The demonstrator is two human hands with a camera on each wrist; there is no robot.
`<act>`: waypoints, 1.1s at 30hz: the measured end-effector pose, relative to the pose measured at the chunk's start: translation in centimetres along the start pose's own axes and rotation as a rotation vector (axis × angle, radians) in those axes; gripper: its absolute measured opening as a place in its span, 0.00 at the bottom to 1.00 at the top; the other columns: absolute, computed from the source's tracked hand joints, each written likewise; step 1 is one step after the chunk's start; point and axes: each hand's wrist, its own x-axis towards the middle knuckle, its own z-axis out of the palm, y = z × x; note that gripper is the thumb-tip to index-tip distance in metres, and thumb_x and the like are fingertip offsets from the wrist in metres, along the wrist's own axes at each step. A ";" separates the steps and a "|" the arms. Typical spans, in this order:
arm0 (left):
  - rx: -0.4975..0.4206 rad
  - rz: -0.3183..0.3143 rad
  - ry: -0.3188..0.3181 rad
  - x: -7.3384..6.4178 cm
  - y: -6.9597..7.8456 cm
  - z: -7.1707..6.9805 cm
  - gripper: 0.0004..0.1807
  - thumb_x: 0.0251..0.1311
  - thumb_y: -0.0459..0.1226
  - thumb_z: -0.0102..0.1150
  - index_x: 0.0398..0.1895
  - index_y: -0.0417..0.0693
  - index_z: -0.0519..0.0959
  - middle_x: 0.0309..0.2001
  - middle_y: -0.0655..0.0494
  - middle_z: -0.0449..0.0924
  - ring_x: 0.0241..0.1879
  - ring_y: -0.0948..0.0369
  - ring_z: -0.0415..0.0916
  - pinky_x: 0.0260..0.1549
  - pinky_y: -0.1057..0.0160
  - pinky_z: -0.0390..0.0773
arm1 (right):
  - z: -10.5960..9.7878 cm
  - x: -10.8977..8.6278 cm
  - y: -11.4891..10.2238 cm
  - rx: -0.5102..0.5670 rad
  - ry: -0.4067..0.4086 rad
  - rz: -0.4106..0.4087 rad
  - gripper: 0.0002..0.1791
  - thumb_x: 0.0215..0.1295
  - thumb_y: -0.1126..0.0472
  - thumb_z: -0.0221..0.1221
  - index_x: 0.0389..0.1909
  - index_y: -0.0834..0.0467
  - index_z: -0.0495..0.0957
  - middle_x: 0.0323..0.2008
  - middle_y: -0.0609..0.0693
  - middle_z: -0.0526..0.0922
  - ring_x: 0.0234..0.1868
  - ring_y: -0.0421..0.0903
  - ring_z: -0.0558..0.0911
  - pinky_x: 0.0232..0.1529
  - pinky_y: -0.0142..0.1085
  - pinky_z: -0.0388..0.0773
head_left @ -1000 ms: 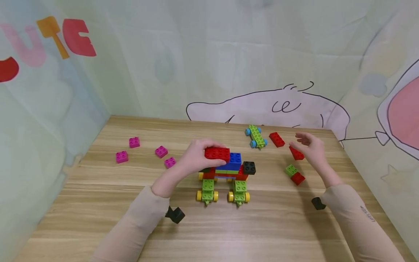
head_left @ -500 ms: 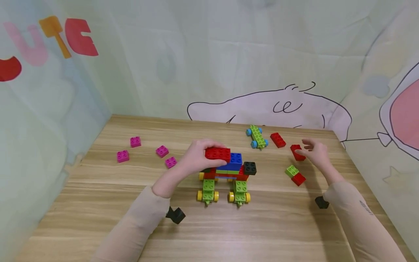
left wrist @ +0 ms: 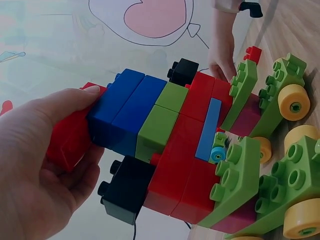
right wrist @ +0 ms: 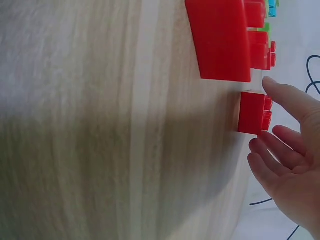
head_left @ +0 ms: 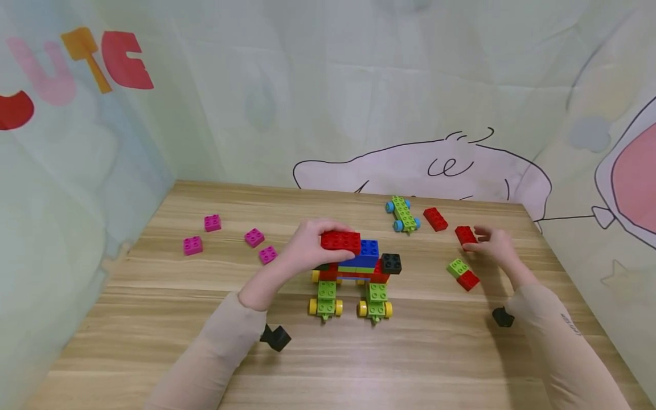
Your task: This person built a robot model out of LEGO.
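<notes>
A built toy of blocks stands mid-table, with green wheeled bases (head_left: 326, 307), red, green and blue layers and black blocks (head_left: 391, 263) at its sides. My left hand (head_left: 307, 245) grips a red building block (head_left: 340, 242) at the top of the toy; in the left wrist view, thumb and fingers wrap this block beside the blue blocks (left wrist: 125, 107). At the right, my right hand (head_left: 496, 247) is at another red block (head_left: 465, 236) lying on the table. Its thumb and fingers are spread around that block (right wrist: 252, 112) in the right wrist view, without a visible grip.
Several pink blocks (head_left: 192, 245) lie at the left. A green wheeled base with blue wheels (head_left: 402, 214) and a red block (head_left: 435, 218) lie at the back right. A green block (head_left: 457, 267) and a red block (head_left: 468, 279) sit nearer. A patterned cloth (head_left: 230, 114) hangs behind.
My right hand has shifted slightly right, then lowered towards the red block, its fingers coming nearer to it. The left hand stays at the toy with its red block.
</notes>
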 end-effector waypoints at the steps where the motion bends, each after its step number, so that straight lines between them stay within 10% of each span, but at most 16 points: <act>1: -0.002 -0.001 0.001 0.0 0.0 0.0 0.24 0.54 0.42 0.72 0.54 0.47 0.82 0.54 0.48 0.82 0.47 0.53 0.79 0.42 0.61 0.83 | 0.1 0.0 0.1 0.006 -0.006 0.004 0.39 0.63 0.59 0.65 0.67 0.75 0.59 0.64 0.76 0.66 0.63 0.70 0.69 0.64 0.58 0.68; 33: -0.034 -0.002 -0.004 0.0 -0.2 0.0 0.23 0.53 0.42 0.72 0.53 0.46 0.82 0.51 0.48 0.83 0.44 0.55 0.80 0.40 0.63 0.83 | 0.6 0.1 0.6 -0.025 -0.003 -0.021 0.38 0.64 0.57 0.64 0.66 0.76 0.62 0.59 0.75 0.71 0.56 0.66 0.73 0.58 0.54 0.72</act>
